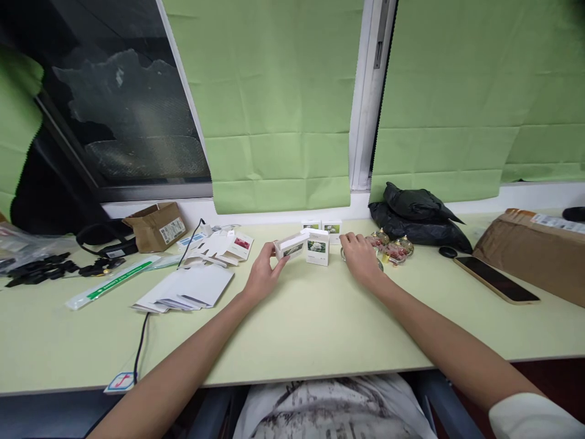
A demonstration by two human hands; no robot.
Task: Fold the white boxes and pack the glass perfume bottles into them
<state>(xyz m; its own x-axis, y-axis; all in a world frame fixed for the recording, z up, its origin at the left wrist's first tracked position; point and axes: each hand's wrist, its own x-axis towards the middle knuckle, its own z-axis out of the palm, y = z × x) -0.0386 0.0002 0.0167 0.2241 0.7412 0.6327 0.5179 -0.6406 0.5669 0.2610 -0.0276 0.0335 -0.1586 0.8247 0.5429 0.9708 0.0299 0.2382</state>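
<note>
A small white carton point(292, 245) with a photo on its front is gripped in my left hand point(264, 271), tilted, with its top flap raised. Just right of it, a second white carton with a white-flower picture point(317, 249) stands upright on the table. My right hand point(362, 259) curls its fingers down over a round clear glass-like item point(379, 264), which is mostly hidden under the palm. Beyond that hand lie clear, gold-trimmed round pieces with reddish contents point(398, 250). Two more white cartons point(331, 230) stand at the back.
Flattened white cartons point(192, 286) are piled at left, with more folded cartons point(228, 247) behind. An open brown box point(158, 227), a black cable point(141, 341) and black parts point(41, 268) lie further left. At right are black plastic bags point(414, 219), a phone point(496, 279) and a large brown parcel point(530, 253).
</note>
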